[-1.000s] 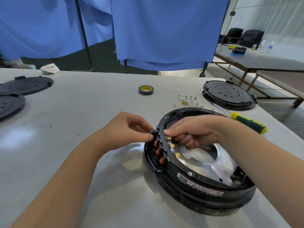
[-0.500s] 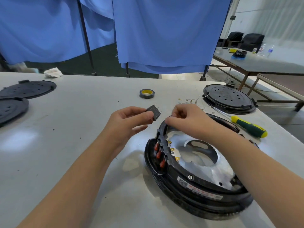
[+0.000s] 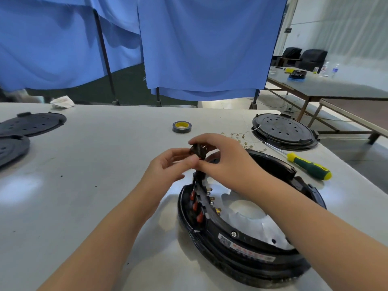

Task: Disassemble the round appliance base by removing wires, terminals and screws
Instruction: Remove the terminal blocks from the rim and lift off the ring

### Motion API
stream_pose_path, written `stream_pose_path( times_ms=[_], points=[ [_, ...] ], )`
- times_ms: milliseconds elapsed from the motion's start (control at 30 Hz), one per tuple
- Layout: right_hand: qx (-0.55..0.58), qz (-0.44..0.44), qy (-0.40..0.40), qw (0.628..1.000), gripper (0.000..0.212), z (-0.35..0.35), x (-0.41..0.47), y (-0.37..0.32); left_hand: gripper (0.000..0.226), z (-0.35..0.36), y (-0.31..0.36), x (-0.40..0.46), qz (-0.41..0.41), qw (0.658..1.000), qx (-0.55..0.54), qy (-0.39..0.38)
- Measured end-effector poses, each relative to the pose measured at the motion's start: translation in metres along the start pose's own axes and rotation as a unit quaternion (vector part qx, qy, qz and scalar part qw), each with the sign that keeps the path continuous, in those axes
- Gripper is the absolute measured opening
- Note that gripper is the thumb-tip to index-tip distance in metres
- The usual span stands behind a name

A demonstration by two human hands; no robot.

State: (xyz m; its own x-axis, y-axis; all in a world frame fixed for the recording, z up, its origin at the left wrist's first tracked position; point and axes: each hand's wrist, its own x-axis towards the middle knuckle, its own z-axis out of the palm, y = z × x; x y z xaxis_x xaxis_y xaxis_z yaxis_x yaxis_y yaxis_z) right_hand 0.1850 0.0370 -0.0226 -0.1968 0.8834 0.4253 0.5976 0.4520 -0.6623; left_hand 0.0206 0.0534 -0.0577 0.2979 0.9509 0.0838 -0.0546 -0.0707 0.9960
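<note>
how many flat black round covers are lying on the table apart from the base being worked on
3. Two overlap at the table's left edge: one farther back, one nearer and partly cut off by the frame. The third lies far right, behind the screwdriver.

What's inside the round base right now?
Inside the round base: a silver metal plate with a central opening, brass terminals and red switches at its left rim. The right forearm hides the far side.
</note>
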Motion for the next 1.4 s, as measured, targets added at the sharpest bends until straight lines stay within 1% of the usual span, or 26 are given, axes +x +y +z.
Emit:
stream_pose_path(
  times_ms=[67, 133, 167, 267, 333, 433, 500, 600, 667, 733, 800, 867, 1000, 1100, 1167, 1233, 1333, 1400],
  points=[
    [-0.011, 0.013, 0.018, 1.0, 0.036, -0.004, 0.001, 0.002, 0.044, 0.008, -0.004, -0.003, -0.003, 0.998, 0.042, -0.038],
    [-0.034, 0.03, 0.036, 0.998, 0.034, -0.012, 0.0, 0.003, 0.048, 0.015, -0.007, -0.006, 0.007, 0.993, 0.098, -0.062],
    [-0.048, 0.042, 0.043, 0.997, 0.034, -0.018, 0.0, 0.003, 0.049, 0.017, -0.008, -0.007, 0.009, 0.992, 0.11, -0.061],
    [-0.073, 0.096, 0.048, 0.992, 0.031, -0.045, -0.001, 0.008, 0.052, 0.019, -0.009, -0.005, 0.004, 0.993, 0.111, -0.039],
    [-0.062, 0.124, 0.06, 0.989, 0.029, -0.067, -0.001, 0.015, 0.049, 0.019, -0.012, -0.004, 0.01, 0.994, 0.11, -0.02],
    [-0.047, 0.165, 0.104, 0.98, 0.03, -0.098, -0.003, 0.039, 0.045, 0.017, -0.014, -0.003, 0.018, 0.995, 0.099, 0.018],
    [-0.044, 0.21, 0.138, 0.967, 0.034, -0.11, -0.01, 0.064, 0.042, 0.013, -0.014, -0.002, 0.017, 0.994, 0.097, 0.043],
    [-0.049, 0.283, 0.169, 0.943, 0.042, -0.109, -0.022, 0.103, 0.039, 0.007, -0.013, -0.001, 0.017, 0.994, 0.095, 0.052],
    [-0.079, 0.311, 0.168, 0.932, 0.04, -0.097, -0.028, 0.123, 0.038, 0.007, -0.013, -0.001, 0.021, 0.994, 0.098, 0.054],
    [-0.104, 0.324, 0.16, 0.927, 0.034, -0.086, -0.029, 0.135, 0.038, 0.007, -0.013, 0.0, 0.022, 0.994, 0.093, 0.061],
    [-0.119, 0.329, 0.152, 0.925, 0.025, -0.081, -0.029, 0.141, 0.038, 0.006, -0.013, 0.002, 0.021, 0.993, 0.093, 0.067],
    [-0.126, 0.329, 0.14, 0.925, 0.022, -0.08, -0.029, 0.144, 0.039, 0.005, -0.013, 0.003, 0.022, 0.993, 0.092, 0.07],
    [-0.108, 0.316, 0.129, 0.934, 0.018, -0.081, -0.031, 0.142, 0.039, 0.005, -0.014, 0.003, 0.026, 0.993, 0.085, 0.073],
    [-0.071, 0.319, 0.137, 0.935, 0.015, -0.082, -0.034, 0.138, 0.039, 0.006, -0.013, 0.002, 0.03, 0.994, 0.081, 0.073],
    [-0.074, 0.318, 0.143, 0.934, 0.012, -0.086, -0.034, 0.131, 0.04, 0.006, -0.013, 0.002, 0.031, 0.994, 0.082, 0.072],
    [-0.091, 0.294, 0.157, 0.939, 0.012, -0.093, -0.031, 0.117, 0.04, 0.007, -0.012, 0.001, 0.032, 0.993, 0.085, 0.073],
    [-0.066, 0.215, 0.186, 0.956, 0.015, -0.099, -0.021, 0.081, 0.04, 0.009, -0.012, 0.0, 0.033, 0.992, 0.089, 0.078],
    [-0.045, 0.163, 0.166, 0.972, 0.016, -0.093, -0.012, 0.051, 0.039, 0.011, -0.014, 0.0, 0.036, 0.992, 0.094, 0.076]
  ],
)
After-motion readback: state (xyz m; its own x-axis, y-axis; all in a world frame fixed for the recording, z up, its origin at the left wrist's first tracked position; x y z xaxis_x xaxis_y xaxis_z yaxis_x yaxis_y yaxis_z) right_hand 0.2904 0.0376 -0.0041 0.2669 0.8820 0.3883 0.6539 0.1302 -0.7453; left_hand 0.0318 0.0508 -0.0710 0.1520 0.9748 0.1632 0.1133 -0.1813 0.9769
